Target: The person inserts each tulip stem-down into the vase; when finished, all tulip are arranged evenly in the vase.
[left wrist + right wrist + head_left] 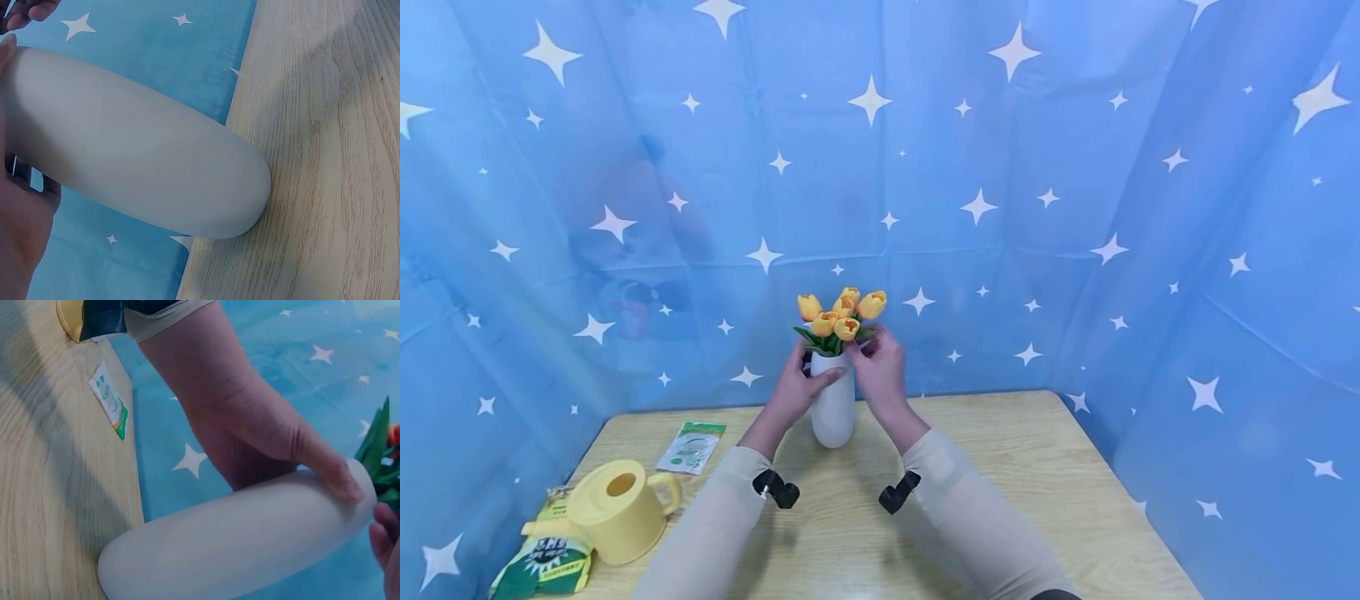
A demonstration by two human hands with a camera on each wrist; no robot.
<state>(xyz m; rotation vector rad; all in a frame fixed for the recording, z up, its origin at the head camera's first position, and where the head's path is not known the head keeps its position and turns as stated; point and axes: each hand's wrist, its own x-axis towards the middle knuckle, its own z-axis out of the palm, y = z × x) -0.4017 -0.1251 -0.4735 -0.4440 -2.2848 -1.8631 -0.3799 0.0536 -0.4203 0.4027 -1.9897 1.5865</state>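
Observation:
A white vase (833, 408) stands upright on the table, holding several yellow-orange tulips (844, 313) with green leaves (814, 340). My left hand (795, 387) grips the vase near its top, the thumb lying across its front. In the right wrist view, that left hand (250, 425) wraps the upper vase just below the rim. My right hand (882, 371) is raised at the right of the rim, its bent fingers among the leaves under the blooms. Whether they pinch a leaf or stem is hidden.
A yellow watering can (619, 517) sits at the table's left, beside a green and white bag (553, 558). Behind it lies a small green and white packet (692, 447). A blue star-patterned curtain (820, 208) hangs behind the wooden table (1000, 467).

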